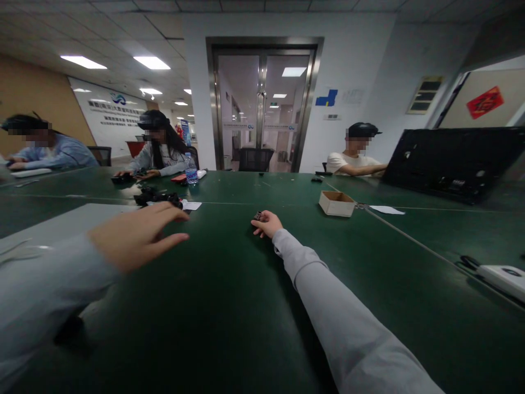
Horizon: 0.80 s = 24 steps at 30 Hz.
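While we're reaching out, our right hand (268, 223): pinching the small dark part (257, 216) – left of the box (336, 206), poking out past our grip
Left hand (135, 235): open, farther from the box
Long axis: can't tell, tbh

The 2 long sleeves (348, 309) are light grey — visibly creased.

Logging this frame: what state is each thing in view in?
Left bare hand: open, raised, holding nothing visible.
Right bare hand: fingers closed on a small dark object.
Small pale rectangular box: upright, open-topped.
Clear plastic bottle with blue label: standing upright.
Steel-framed glass double door: shut.
Large black flat panel: standing on edge.
Rectangular white ceiling lights: lit.
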Motion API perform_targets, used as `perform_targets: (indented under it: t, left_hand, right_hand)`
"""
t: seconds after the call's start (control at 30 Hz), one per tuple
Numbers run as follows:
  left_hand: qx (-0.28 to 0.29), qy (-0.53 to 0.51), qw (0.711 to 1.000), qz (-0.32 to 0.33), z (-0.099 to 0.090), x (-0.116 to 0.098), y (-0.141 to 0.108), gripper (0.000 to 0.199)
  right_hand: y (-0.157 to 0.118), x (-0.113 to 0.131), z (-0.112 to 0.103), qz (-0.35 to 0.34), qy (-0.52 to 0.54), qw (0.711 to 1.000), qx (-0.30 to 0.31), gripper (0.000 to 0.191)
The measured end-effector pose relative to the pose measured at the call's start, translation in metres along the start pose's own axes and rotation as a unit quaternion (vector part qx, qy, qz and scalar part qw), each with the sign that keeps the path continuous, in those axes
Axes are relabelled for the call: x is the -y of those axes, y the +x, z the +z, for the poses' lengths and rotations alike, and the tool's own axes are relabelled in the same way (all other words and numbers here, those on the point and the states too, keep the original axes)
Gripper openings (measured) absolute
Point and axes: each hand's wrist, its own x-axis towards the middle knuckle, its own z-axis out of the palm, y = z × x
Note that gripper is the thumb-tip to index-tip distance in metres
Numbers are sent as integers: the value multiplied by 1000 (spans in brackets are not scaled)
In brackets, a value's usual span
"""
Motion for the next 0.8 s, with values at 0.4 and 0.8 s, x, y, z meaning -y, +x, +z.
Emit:
perform_targets:
  t: [0.4,0.8]
  left_hand:
    - [-56,-481,874,-34,186,-88,178,22]
    - [-113,-601,770,-184,230,-81,188,21]
  right_hand:
    - [2,-8,-7,15,4,999,-33,25]
    - [10,-13,-13,29,104,993,-51,23]
